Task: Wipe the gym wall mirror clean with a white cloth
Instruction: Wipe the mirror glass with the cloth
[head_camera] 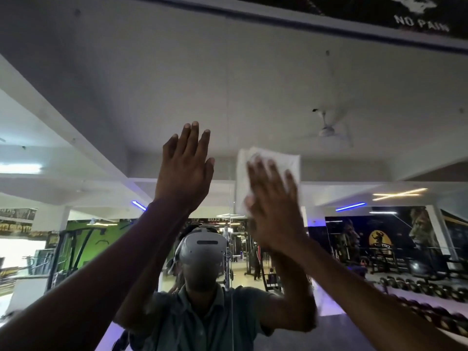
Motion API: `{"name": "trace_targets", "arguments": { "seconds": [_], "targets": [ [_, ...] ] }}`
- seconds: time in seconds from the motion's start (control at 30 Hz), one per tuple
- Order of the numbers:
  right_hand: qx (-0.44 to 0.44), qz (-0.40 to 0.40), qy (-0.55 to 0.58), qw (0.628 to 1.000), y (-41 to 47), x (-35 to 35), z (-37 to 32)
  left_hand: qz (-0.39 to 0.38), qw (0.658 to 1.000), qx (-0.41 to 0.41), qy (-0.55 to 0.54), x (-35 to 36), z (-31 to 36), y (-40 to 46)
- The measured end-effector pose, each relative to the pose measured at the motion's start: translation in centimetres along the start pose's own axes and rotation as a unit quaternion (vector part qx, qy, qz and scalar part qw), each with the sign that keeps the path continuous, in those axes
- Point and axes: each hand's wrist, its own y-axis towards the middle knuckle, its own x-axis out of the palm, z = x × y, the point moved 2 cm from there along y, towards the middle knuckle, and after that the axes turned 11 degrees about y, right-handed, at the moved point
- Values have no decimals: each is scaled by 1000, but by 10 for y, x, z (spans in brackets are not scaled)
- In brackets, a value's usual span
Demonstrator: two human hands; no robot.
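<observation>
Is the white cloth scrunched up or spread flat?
Spread flat: the white cloth shows straight edges and corners under the right hand, pressed against the mirror.

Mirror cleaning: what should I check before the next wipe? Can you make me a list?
1. White cloth flat on the mirror: ok.
2. Right hand pressing the cloth with straight fingers: ok.
3. Left hand open, holding nothing: ok.
4. Left hand out of the cloth's way: ok, beside it.
5. Cloth clean enough: cannot tell, blurred.
6. Glass above already wiped: cannot tell.

Dim, backlit scene; arms in shadow. Right hand (274, 201) and cloth (268, 165) motion-blurred. Reflected strip lights glare. Wide-angle bending at edges.
</observation>
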Motion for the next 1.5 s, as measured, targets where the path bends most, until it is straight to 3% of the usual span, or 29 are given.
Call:
{"name": "trace_targets", "arguments": {
  "seconds": [0.07, 0.1, 0.2, 0.33, 0.4, 0.5, 0.57, 0.6, 0.67, 0.73, 0.8, 0.87, 0.93, 1.0, 1.03, 1.07, 1.13, 1.23, 1.27, 1.33, 1.4, 1.47, 1.5],
  "targets": [
    [-47, -42, 56, 996, -12, -2, 1, -2, 1000, 2, -2, 0, -1, 0],
    [-33, -15, 82, 996, -8, -8, 9, -3, 1000, 1, -1, 0, -1, 0],
    [113, 110, 123, 980, 30, -22, 38, -3, 1000, -6, 2, 1, 1, -1],
    [223, 99, 58, 968, 73, -23, 54, 1, 1000, -6, -9, 1, 1, -1],
    [186, 88, 10, 979, 65, -11, 29, 3, 1000, -6, -12, 1, 0, -1],
    [-11, -17, 25, 999, 29, 12, -19, 8, 1000, -1, -12, 2, 0, -2],
    [-104, -43, 42, 993, 40, 0, 1, 5, 1000, 2, -13, 2, -2, -3],
    [-110, -26, 22, 993, 52, -6, 24, 2, 1000, 4, -14, 2, -3, -3],
    [-21, 35, -50, 998, 80, -26, 84, 1, 1000, 7, -14, 3, -3, -3],
    [155, 68, -48, 984, 91, -45, 122, -1, 1000, 1, -10, 3, -1, -2],
    [259, 130, -24, 957, 91, -38, 98, -7, 1000, -5, -9, 3, 1, -2],
    [202, 124, -40, 971, 74, -10, 32, -9, 1000, -4, -12, 4, 0, -3],
    [59, 59, -32, 996, 48, 15, -16, -5, 1000, 3, -15, 5, -3, -2],
    [-22, 19, -31, 999, 51, 9, 1, -6, 1000, 6, -17, 5, -4, -3],
    [-23, 36, -45, 998, 63, -1, 28, -6, 1000, 5, -20, 5, -4, -3],
    [3, 60, -68, 996, 77, -11, 63, -7, 1000, 3, -21, 6, -3, -3],
    [139, 69, -75, 985, 98, -39, 122, -11, 1000, -3, -16, 6, -2, -3],
    [249, 131, -30, 959, 96, -39, 97, -12, 1000, -5, -8, 6, 1, -3],
    [218, 125, -45, 967, 84, -25, 65, -10, 1000, -6, -8, 6, 1, -2],
    [53, 64, -65, 994, 46, 4, 5, -2, 1000, -2, -8, 7, 0, -3],
    [-74, -6, -31, 997, 24, 7, -6, 5, 1000, 5, -9, 7, -2, -3],
    [-93, 26, -46, 994, 39, -9, 42, 6, 1000, 8, -8, 7, -3, -4],
    [-51, 58, -66, 995, 51, -17, 76, 5, 1000, 8, -7, 7, -3, -4]
  ]
}}
